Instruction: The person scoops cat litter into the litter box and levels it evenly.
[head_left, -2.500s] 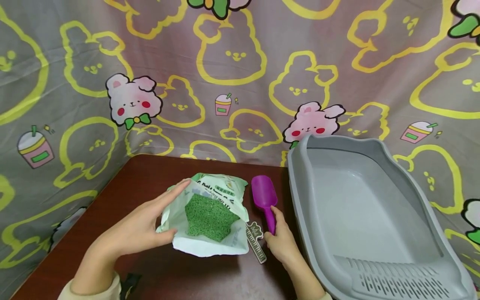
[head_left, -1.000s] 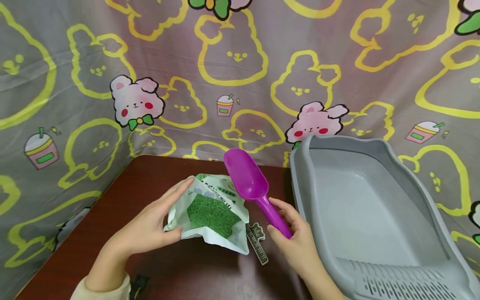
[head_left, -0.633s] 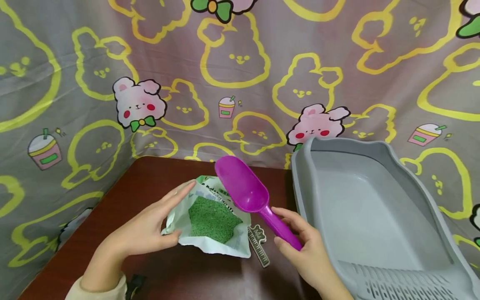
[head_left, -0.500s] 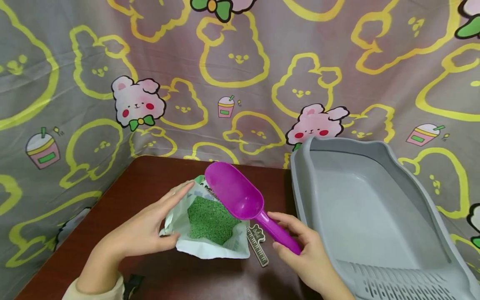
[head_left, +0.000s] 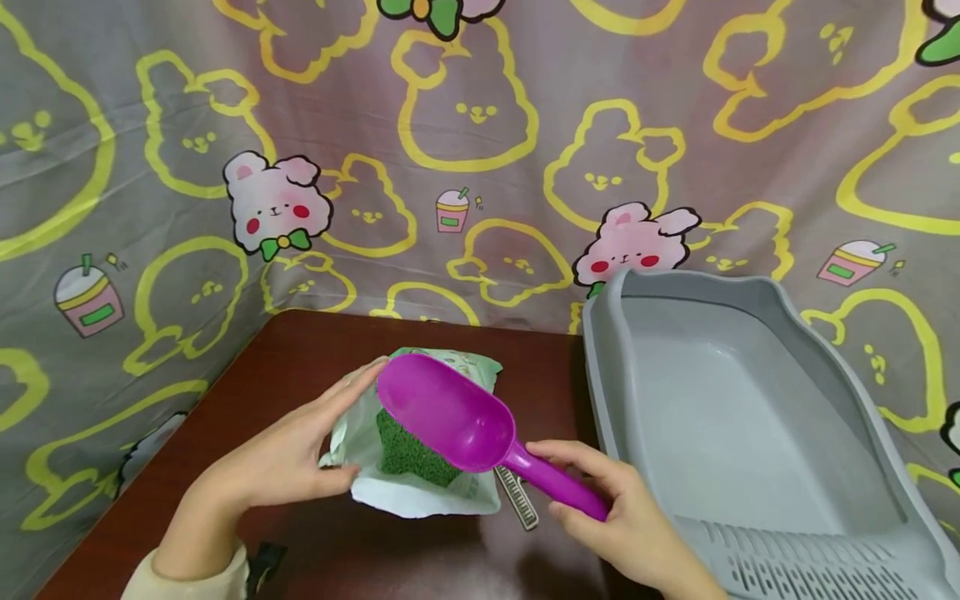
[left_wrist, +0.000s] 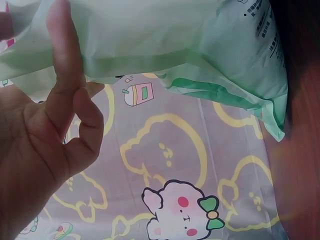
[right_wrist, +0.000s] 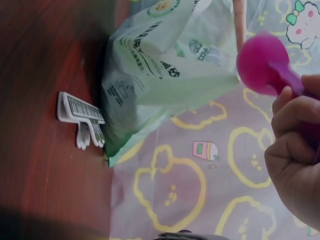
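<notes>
A bag point(head_left: 420, 502) of green cat litter point(head_left: 414, 457) stands on the table with its mouth facing me. My left hand point(head_left: 288, 454) holds the bag's left edge, thumb at the near corner and fingers along the side; in the left wrist view a straight finger point(left_wrist: 65, 45) lies against the bag. My right hand point(head_left: 615, 508) grips the handle of a purple scoop point(head_left: 450, 412). The scoop's bowl is over the bag's mouth, looks empty and hides part of the litter. In the right wrist view, the scoop point(right_wrist: 262, 62) is beside the bag's top.
A large grey litter box point(head_left: 720, 417) stands on the right, close to my right hand. A bag clip point(right_wrist: 82, 112) lies on the table point(head_left: 300, 350) beside the bag. Behind hangs a patterned cloth point(head_left: 480, 192). A dark object point(head_left: 264, 565) lies near my left sleeve.
My right hand has lifted the scoop off the table and brought it left and down over the bag's mouth. My left hand stays at the bag's edge.
</notes>
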